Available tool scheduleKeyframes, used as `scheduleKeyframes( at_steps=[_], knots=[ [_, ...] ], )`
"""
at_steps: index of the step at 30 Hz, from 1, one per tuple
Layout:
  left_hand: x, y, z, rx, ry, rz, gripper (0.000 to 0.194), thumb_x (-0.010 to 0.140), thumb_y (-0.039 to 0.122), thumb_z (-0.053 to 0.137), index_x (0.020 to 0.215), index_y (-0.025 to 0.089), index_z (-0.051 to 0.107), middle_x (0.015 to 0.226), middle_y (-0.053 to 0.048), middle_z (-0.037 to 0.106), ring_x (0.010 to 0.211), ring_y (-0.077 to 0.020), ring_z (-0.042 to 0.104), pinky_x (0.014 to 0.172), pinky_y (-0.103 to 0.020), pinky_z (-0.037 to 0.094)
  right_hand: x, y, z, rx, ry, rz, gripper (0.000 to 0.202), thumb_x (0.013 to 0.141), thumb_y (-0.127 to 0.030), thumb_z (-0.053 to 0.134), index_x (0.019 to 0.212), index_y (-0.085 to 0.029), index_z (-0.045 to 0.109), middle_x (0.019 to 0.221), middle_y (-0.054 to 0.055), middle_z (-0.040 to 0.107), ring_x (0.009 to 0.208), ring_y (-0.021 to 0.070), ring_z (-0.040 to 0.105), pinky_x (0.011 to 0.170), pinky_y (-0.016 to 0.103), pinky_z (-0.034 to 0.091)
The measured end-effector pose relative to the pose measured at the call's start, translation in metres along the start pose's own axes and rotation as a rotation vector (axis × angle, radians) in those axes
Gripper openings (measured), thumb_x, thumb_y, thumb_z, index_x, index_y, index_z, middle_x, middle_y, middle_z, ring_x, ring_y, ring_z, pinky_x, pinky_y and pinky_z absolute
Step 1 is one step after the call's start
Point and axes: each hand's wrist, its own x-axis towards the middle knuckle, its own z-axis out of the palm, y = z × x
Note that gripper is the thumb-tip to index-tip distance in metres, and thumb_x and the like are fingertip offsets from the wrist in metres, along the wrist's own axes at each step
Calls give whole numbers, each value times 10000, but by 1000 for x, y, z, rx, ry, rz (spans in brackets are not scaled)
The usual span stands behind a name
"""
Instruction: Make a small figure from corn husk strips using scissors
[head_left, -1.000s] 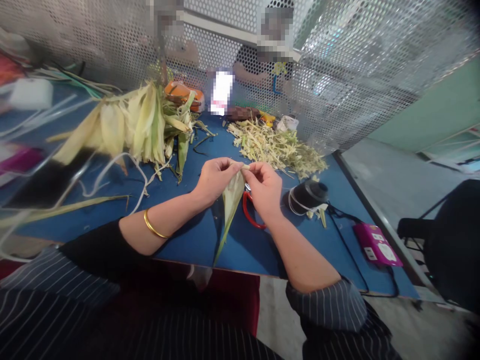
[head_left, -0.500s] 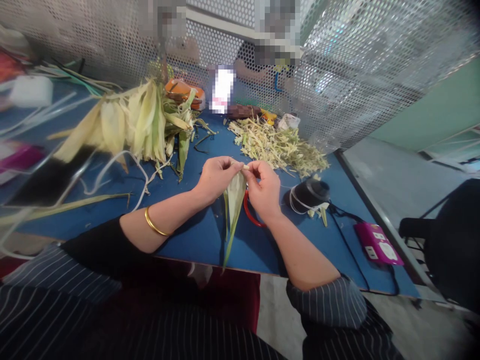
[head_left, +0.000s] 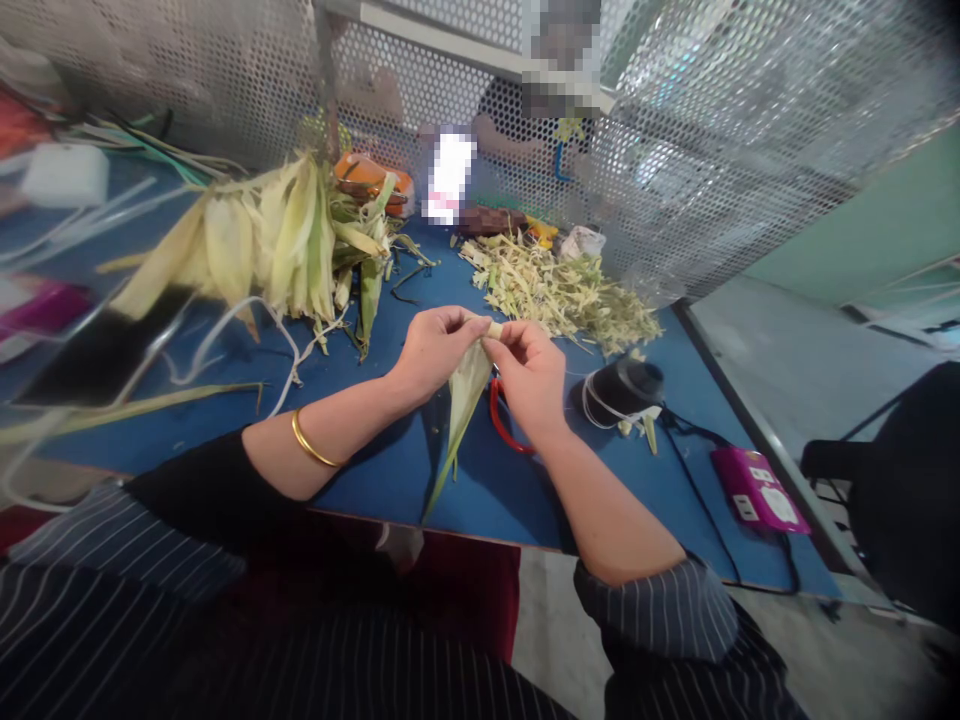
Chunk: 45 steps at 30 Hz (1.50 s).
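Observation:
A pale green corn husk hangs point-down from my fingers over the front of the blue table. My left hand pinches its upper end between thumb and fingers. Close against it, my right hand is closed on the same end, where a small pale rolled or folded bit shows between the fingertips. Red-handled scissors lie on the table under my right hand, their blades mostly hidden. A black cone-shaped spool with white cord around it lies right of my right hand.
A bundle of corn husks lies at the left and a heap of husk scraps at the back right. A lit phone leans near the perforated metal screen. A purple box sits by the right edge. Someone is behind the screen.
The hanging husk's tip has swung left and slightly up. My hands stay together at its upper end, and the pale bit between them shows more clearly.

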Motion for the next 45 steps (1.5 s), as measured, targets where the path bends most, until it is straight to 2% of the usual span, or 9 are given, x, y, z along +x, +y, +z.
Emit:
scheduleKeyframes(
  at_steps=[5, 10, 14, 21, 28, 32, 35, 42, 45],
  knots=[
    [-4, -3, 5, -70, -25, -69, 297, 753, 429, 606, 724, 134, 627, 648, -10, 587, 549, -89, 464, 486, -210, 337, 1, 4, 2, 72, 35, 83, 122, 792, -273, 579, 716, -191, 528, 635, -34, 481, 582, 102, 420, 563, 244, 385],
    [-6, -4, 7, -158, -36, -121, 264, 761, 405, 608, 720, 145, 614, 647, -13, 586, 540, -88, 469, 488, -213, 344, 0, 2, 1, 13, 30, 6, 110, 805, -259, 560, 722, -197, 523, 659, -30, 492, 602, 106, 441, 586, 248, 394],
    [-4, -5, 6, -123, -5, -103, 278, 762, 414, 606, 702, 143, 610, 637, -9, 577, 534, -81, 456, 486, -211, 335, -2, -3, -1, -50, 15, -53, 104, 821, -297, 547, 775, -204, 543, 715, -14, 548, 642, 119, 485, 636, 263, 418],
    [-1, -6, 3, 16, 61, -19, 295, 763, 432, 588, 684, 149, 616, 605, 13, 542, 536, -86, 419, 481, -216, 307, -2, -3, 1, -30, 0, 57, 183, 776, -298, 601, 667, -196, 495, 594, -49, 468, 548, 97, 411, 534, 235, 364],
    [0, -11, 2, 26, 67, -47, 332, 765, 450, 570, 617, 154, 551, 546, 39, 456, 496, -74, 349, 457, -211, 258, -6, -9, 1, -88, -22, -117, 71, 809, -264, 563, 770, -205, 557, 727, -11, 573, 687, 130, 519, 700, 276, 433],
    [1, -10, 1, 11, 81, -22, 306, 763, 430, 568, 634, 152, 566, 577, 28, 508, 517, -82, 395, 476, -211, 291, -5, -7, 3, 4, -49, 23, 143, 762, -305, 626, 817, -199, 549, 713, -16, 575, 623, 122, 509, 605, 258, 431],
    [3, -11, 0, 78, 100, 30, 315, 767, 430, 561, 616, 154, 561, 575, 27, 508, 529, -87, 400, 486, -215, 294, -4, -5, 4, 33, -103, 91, 180, 771, -325, 611, 701, -192, 512, 611, -40, 508, 545, 102, 445, 516, 233, 372],
    [6, -15, -4, 281, 102, 76, 340, 799, 428, 512, 584, 165, 497, 528, 50, 397, 530, -91, 322, 490, -224, 240, -9, -13, 0, -180, -53, -200, 97, 807, -269, 577, 733, -210, 557, 677, -19, 556, 647, 127, 507, 647, 261, 417],
    [8, -16, -5, 306, 134, 89, 333, 796, 410, 515, 569, 171, 470, 526, 50, 379, 534, -94, 309, 496, -232, 227, -10, -14, 0, -156, -48, -218, 64, 795, -268, 594, 782, -211, 567, 733, -4, 591, 690, 136, 540, 682, 270, 434]
  ],
)
